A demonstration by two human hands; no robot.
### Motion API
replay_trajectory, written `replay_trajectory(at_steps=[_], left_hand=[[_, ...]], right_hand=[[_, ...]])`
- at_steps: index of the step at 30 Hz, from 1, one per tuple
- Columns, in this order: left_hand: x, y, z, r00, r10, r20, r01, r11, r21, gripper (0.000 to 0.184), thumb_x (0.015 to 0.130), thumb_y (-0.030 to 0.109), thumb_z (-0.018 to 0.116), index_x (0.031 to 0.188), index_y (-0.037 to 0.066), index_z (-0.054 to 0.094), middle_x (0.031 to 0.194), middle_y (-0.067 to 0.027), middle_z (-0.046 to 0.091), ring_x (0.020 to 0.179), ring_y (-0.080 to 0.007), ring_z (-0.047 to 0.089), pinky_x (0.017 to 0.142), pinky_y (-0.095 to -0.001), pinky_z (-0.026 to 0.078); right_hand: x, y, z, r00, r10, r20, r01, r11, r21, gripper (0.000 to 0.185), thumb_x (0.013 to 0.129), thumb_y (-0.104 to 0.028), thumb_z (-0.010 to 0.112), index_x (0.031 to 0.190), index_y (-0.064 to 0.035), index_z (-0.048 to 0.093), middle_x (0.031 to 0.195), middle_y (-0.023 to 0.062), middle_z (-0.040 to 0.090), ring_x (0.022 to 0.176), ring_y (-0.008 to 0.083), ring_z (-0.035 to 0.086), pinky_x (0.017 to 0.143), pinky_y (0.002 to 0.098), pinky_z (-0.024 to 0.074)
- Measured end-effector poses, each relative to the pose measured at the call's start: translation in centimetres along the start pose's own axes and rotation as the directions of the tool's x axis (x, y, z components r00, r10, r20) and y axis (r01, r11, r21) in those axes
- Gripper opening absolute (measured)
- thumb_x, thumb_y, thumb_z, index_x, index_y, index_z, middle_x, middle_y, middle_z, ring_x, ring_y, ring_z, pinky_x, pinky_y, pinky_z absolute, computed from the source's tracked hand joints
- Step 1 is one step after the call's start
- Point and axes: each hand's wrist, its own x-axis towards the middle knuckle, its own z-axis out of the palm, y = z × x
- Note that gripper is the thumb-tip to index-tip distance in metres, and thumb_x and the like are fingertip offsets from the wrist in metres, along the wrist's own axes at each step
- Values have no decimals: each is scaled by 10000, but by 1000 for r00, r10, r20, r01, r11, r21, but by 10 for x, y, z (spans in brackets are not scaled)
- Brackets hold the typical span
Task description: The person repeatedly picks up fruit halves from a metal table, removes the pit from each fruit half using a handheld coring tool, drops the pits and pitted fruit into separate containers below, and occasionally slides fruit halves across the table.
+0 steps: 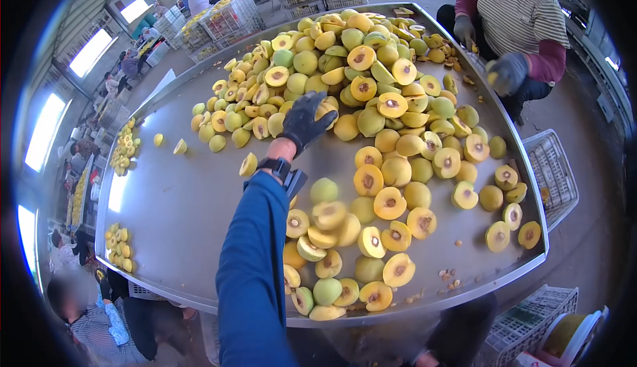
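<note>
My left hand (308,122), in a black glove and a blue sleeve, reaches over the front of a large heap of yellow-green peaches (305,62), many cut in half. Its fingers are curled round a peach half (325,110) at the heap's edge. A dark band with a small box (282,171) sits on the wrist. Right of my forearm lie more cut peaches (389,203), several showing brown pits or hollows. A few peach pieces (338,224) there are smeared by motion. My right hand does not show.
The metal table (179,214) has a raised rim. Small groups of peach pieces (119,247) lie along its left side. Across it, a person in grey gloves (507,74) handles fruit. Plastic crates (554,175) stand at the right; another person (99,327) sits lower left.
</note>
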Motion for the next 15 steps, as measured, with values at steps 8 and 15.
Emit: replay_trajectory(at_steps=[8,15], left_hand=[[4,3,40,942,-241,233,230,970,73,550,902,438,580,1387,198,483,1389,-181,497,1339,-364,407,1089,-471,343],[-84,40,4,960,-86,266,120,986,-117,517,839,358,680,1307,187,546,1234,-84,582,1153,-306,565,988,-445,432]], right_hand=[[-1,-9,-6,998,65,3,-65,997,30,336,898,-272,557,1158,-72,627,1073,170,645,972,329,615,856,420,482],[1,-16,-16,999,39,-14,-39,999,-14,333,885,-314,562,1099,-74,649,973,174,666,883,355,638,787,448,499]])
